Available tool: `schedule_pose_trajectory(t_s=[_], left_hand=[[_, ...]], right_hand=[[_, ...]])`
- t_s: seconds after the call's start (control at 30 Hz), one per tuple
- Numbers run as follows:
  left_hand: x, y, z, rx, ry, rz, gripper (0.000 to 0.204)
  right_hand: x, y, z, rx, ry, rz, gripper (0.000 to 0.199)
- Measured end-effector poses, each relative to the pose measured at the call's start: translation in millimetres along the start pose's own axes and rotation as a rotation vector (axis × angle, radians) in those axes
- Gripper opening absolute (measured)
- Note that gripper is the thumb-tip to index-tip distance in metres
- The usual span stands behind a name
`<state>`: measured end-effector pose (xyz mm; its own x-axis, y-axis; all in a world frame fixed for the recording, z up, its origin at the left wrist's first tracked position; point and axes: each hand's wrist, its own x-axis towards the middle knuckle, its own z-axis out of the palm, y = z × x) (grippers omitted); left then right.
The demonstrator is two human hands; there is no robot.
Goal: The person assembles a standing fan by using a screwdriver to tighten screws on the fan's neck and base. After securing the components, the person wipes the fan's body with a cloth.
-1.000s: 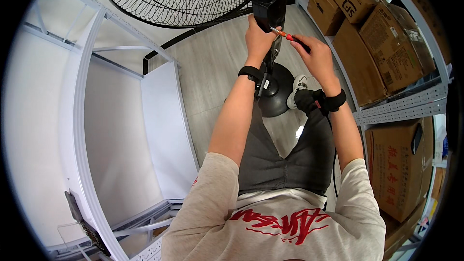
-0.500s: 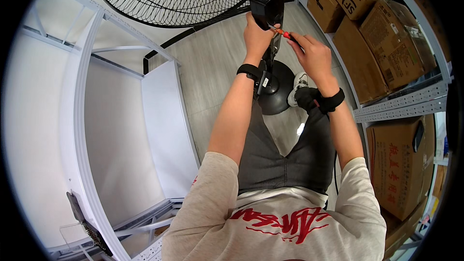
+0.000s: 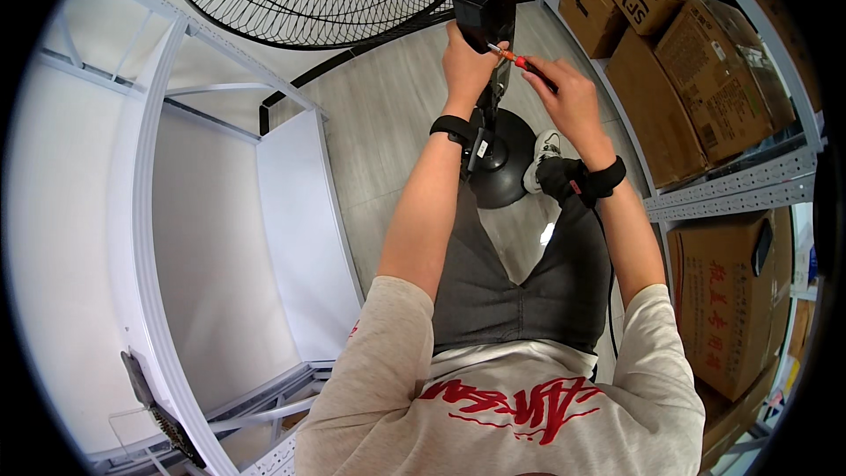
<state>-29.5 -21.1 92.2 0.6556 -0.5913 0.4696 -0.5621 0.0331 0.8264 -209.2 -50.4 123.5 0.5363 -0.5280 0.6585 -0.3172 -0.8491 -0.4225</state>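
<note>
A large black floor fan stands in front of me, its wire grille (image 3: pixel 308 0) at the upper left and its round base (image 3: pixel 504 181) on the floor. My left hand (image 3: pixel 467 70) is closed around the lower end of the fan's black housing (image 3: pixel 486 13); some of its fingers are hidden behind it. In my right hand (image 3: pixel 571 99) is a screwdriver (image 3: pixel 523 62) with a red, orange and black handle. Its shaft points left at the housing, close to my left fingertips. Whether the tip sits in a screw is too small to tell.
Cardboard boxes (image 3: pixel 718 79) fill a metal shelf (image 3: pixel 736 185) along the right, with a dark phone-shaped object (image 3: pixel 762 247) on a lower box. To the left stands a white shelving frame (image 3: pixel 145 211). My shoe (image 3: pixel 542 159) is beside the fan base.
My right hand and the screwdriver have shifted very slightly to the left, and more of the shaft shows near the housing. My left hand keeps its hold on the fan.
</note>
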Motion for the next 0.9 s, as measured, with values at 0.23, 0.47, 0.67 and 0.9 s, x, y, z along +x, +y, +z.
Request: schedule_pose_trajectory(t_s=[0.23,0.47,0.67,0.9], left_hand=[[-0.1,2.5,-0.7,0.009,-0.006,-0.005,0.071],[2.7,9.5,-3.4,-0.037,-0.068,-0.031,0.074],[12.3,29.5,-8.4,-0.042,0.03,0.059,0.084],[51.3,71.2,-17.8,-0.023,0.063,0.138,0.061]], right_hand=[[4.4,-2.8,-5.9,0.127,-0.069,0.108,0.021],[2.7,-6.5,-27.6,-0.085,-0.072,0.049,0.022],[13.3,-18.0,-72.3,0.129,0.089,0.126,0.021],[53.6,-36.3,-85.5,0.1,0.103,0.061,0.023]])
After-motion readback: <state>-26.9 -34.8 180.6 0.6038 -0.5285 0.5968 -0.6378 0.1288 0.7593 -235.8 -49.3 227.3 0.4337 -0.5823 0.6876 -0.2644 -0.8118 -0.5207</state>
